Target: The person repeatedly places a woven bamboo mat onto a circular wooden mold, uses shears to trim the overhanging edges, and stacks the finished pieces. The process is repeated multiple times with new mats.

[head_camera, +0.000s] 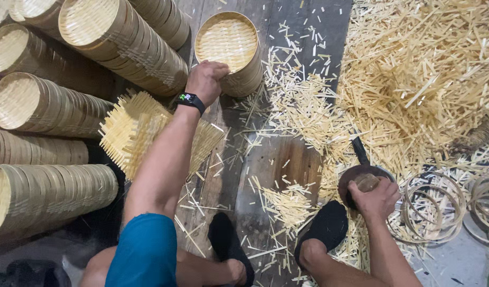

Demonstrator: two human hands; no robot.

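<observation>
Dark, worn wooden floor planks (287,159), strewn with pale bamboo slivers (414,79); grey concrete patch (452,260) at lower right; even light.

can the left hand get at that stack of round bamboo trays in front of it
Probably yes: the left hand already rests against the upright tray stack, with nothing between them.
</observation>
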